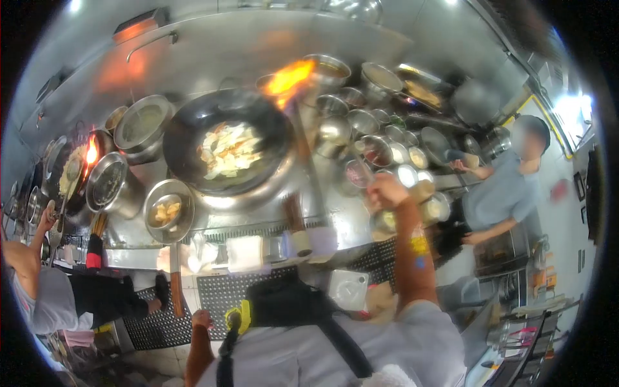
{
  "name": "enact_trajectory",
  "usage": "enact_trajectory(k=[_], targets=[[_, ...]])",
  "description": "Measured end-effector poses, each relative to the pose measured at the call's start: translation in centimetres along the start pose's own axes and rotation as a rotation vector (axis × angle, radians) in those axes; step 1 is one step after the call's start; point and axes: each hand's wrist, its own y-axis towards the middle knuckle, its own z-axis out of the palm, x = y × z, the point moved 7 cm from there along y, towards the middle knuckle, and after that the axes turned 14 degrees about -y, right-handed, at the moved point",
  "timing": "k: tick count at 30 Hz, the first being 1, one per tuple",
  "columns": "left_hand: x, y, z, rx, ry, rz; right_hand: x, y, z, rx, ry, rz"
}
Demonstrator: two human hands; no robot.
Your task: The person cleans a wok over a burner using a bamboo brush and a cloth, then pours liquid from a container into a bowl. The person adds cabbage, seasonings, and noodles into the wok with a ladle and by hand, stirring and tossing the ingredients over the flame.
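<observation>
My right hand [388, 191] is closed above the small containers at the right of the stove, beside a bowl of red contents [357, 174]; a blurred thin shape at its fingers cannot be made out. My left hand [202, 318] hangs low near my body with curled fingers, and whatever it may hold is too small to tell. To its left is the wooden handle [176, 284] of a pan-like utensil, whose round head holds a small bowl of yellowish pieces [166, 213]. Pale and brown sliced food [230, 149] lies in the large black wok [187, 151].
Flames [288, 79] rise behind the wok's right side, and another flame [92, 151] burns at the left. One person [500, 193] stands at the right; another [55, 300] works at the left with a hand on a utensil. Metal pots [113, 184] line the stove.
</observation>
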Motion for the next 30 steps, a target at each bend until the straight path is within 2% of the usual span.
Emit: enact_trajectory(k=[2, 3, 5, 8, 9, 10, 13, 16, 17, 18, 19, 22, 23, 26, 30], targets=[[0.8, 2.1, 0.9, -0.013, 0.044, -0.018, 0.9, -1.1, -0.2, 0.143, 0.339, 0.046], [1.0, 2.7, 1.0, -0.021, 0.066, -0.027, 0.6, -1.3, -0.5, 0.158, 0.384, 0.039], [-0.8, 0.7, 2.0, 0.197, 0.419, 0.295, 1.3, -3.0, -0.4, 0.129, 0.407, 0.010], [0.4, 1.1, 2.5, 0.313, 0.739, 0.174, 1.6, -3.2, -0.7, 0.063, 0.281, -0.043], [2.3, 1.2, 2.1, 0.284, 0.555, 0.023, 1.6, -3.2, -0.7, 0.035, 0.214, -0.062], [3.9, 1.2, 1.6, 0.254, 0.370, -0.125, 2.1, -3.3, -0.7, -0.013, -0.017, -0.068], [-0.1, -0.7, 1.7, 0.395, 0.625, 0.544, 7.1, -4.7, 1.0, -0.149, -0.706, -0.107], [-3.2, -4.1, 2.0, 0.532, 0.828, 1.228, 3.3, 0.6, 3.2, -0.526, -1.312, -0.524], [-2.2, -1.2, 1.9, 0.479, 0.729, 0.856, 3.0, 1.1, 3.7, -0.440, -1.332, -0.502], [-0.4, 1.5, 1.1, 0.321, 0.542, 0.386, 2.9, 2.0, 4.0, -0.351, -1.349, -0.478], [0.7, 2.5, 1.0, 0.194, 0.406, 0.153, 2.9, 2.5, 4.2, -0.261, -1.367, -0.455], [1.7, 2.8, 1.8, 0.111, 0.328, 0.057, 4.6, -0.1, 1.5, -0.058, -0.437, 0.003], [1.8, 2.8, 2.0, 0.104, 0.333, 0.059, 3.6, 0.3, 1.2, 0.009, -0.109, 0.073], [2.1, 2.4, 2.6, 0.102, 0.357, 0.071, 3.2, -0.5, 0.0, 0.064, 0.347, 0.107], [2.2, 2.1, 2.2, 0.086, 0.394, 0.071, 5.4, -5.0, 0.3, 0.043, 0.411, 0.076]])
